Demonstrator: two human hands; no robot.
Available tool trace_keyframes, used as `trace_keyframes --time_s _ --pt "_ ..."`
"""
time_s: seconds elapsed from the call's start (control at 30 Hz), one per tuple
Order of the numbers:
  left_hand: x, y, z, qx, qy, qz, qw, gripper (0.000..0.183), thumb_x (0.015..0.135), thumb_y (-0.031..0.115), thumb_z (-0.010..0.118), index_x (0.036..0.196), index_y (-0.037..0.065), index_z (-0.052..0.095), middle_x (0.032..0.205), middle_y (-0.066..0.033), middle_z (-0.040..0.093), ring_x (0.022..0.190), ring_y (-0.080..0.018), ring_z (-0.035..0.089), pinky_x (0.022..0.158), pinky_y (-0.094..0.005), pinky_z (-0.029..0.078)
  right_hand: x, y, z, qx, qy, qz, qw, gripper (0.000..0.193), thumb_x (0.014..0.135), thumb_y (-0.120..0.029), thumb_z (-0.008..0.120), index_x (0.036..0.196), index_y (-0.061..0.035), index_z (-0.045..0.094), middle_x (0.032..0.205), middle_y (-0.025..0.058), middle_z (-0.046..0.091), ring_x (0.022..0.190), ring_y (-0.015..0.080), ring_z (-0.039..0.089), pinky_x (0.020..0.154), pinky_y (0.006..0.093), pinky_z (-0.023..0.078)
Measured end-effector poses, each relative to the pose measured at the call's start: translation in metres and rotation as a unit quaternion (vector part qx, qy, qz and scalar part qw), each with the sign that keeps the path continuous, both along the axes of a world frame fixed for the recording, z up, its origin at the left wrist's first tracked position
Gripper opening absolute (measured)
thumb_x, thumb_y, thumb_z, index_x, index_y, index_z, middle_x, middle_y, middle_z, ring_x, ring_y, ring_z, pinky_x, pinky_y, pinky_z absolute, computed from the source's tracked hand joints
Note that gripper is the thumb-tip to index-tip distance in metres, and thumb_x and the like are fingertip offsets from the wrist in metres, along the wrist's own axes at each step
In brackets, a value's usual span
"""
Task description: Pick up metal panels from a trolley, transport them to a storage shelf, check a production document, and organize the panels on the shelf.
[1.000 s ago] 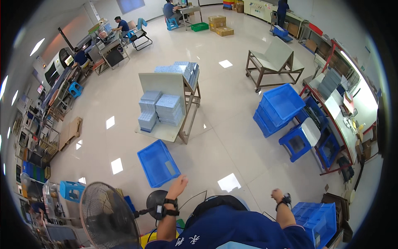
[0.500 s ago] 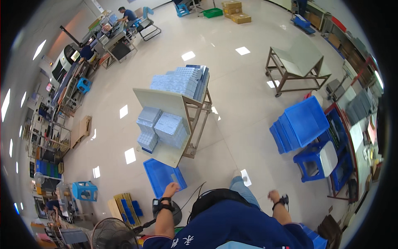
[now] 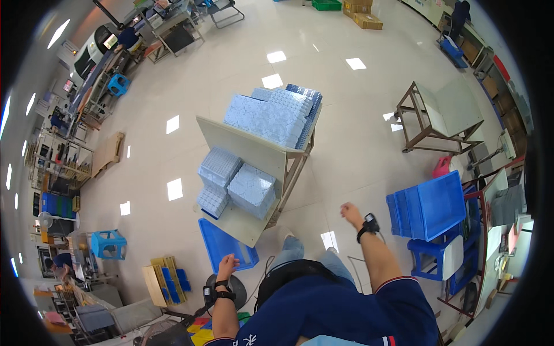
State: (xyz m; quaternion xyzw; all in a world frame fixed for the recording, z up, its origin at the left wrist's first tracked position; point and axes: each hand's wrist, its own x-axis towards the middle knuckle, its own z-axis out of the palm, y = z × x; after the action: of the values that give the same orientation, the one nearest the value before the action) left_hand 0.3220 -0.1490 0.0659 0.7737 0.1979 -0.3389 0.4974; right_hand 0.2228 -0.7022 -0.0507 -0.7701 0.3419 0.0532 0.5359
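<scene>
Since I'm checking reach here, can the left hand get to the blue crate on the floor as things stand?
Probably yes. The left hand hangs empty just beside the blue crate, with nothing between them; the table only overhangs the crate's far side.

Open floor (image 3: 346, 144) ahead and to the right of right hand (image 3: 350, 211). Directly ahead: wooden cart (image 3: 262, 155) stacked with pale blue trays (image 3: 271, 115). Beside left hand (image 3: 226, 266): blue bin (image 3: 222, 245) on floor, under cart's near edge. Far right: stacked blue crates (image 3: 430, 205). Beyond, well apart: bare table (image 3: 447, 109).
</scene>
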Motion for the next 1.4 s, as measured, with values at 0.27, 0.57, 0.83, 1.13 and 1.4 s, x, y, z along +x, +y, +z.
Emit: trace_keyframes --time_s 0.27,0.57,0.83,1.13,1.4 --pt "0.1 -0.007 -0.044 0.009 -0.042 -0.048 0.998 0.039 0.092 0.038 0.054 0.107 0.003 0.059 0.088 -0.006 0.065 0.078 -0.013 0.06 0.064 -0.0278 0.047 0.109 0.144 0.027 0.253 0.073 0.049 0.963 0.045 0.092 -0.04 0.049 0.11 0.0009 0.054 0.098 0.0123 0.062 0.089 0.0203 0.06 0.076 0.0356 0.048" --pt "0.184 -0.077 -0.07 -0.012 -0.161 0.078 0.984 0.071 0.088 0.042 0.06 0.135 -0.005 0.036 0.136 -0.0235 0.042 0.128 -0.0317 0.039 0.106 -0.0376 0.03 0.24 0.215 0.046 0.358 0.111 -0.024 0.927 0.09 0.087 -0.068 0.041 0.144 -0.0021 0.02 0.147 0.0144 0.028 0.134 0.0271 0.029 0.109 0.044 0.024" --pt "0.208 -0.112 -0.09 -0.011 -0.151 0.133 0.979 0.084 0.083 0.044 0.065 0.137 -0.009 0.03 0.14 -0.0266 0.036 0.131 -0.0344 0.035 0.108 -0.0393 0.027 0.271 0.24 0.045 0.454 0.151 -0.1 0.872 0.085 0.082 -0.064 0.055 0.14 -0.0076 0.029 0.137 0.0085 0.041 0.126 0.0245 0.039 0.101 0.044 0.033" --pt "0.223 -0.116 -0.119 -0.067 -0.18 0.195 0.962 0.085 0.081 0.04 0.069 0.134 -0.013 0.03 0.134 -0.0279 0.041 0.126 -0.0329 0.04 0.105 -0.038 0.03 0.27 0.239 0.037 0.449 0.173 -0.136 0.866 0.077 0.083 -0.056 0.061 0.137 -0.0097 0.032 0.135 0.0059 0.043 0.12 0.0222 0.045 0.096 0.0457 0.04" --pt "0.225 -0.104 -0.149 -0.021 -0.192 0.125 0.973 0.087 0.08 0.049 0.066 0.132 -0.013 0.034 0.133 -0.031 0.04 0.127 -0.0394 0.035 0.106 -0.0432 0.028 0.272 0.241 0.034 0.448 0.177 -0.125 0.867 0.081 0.079 -0.061 0.063 0.138 -0.0155 0.032 0.134 0.0037 0.043 0.12 0.0219 0.044 0.092 0.0475 0.038"
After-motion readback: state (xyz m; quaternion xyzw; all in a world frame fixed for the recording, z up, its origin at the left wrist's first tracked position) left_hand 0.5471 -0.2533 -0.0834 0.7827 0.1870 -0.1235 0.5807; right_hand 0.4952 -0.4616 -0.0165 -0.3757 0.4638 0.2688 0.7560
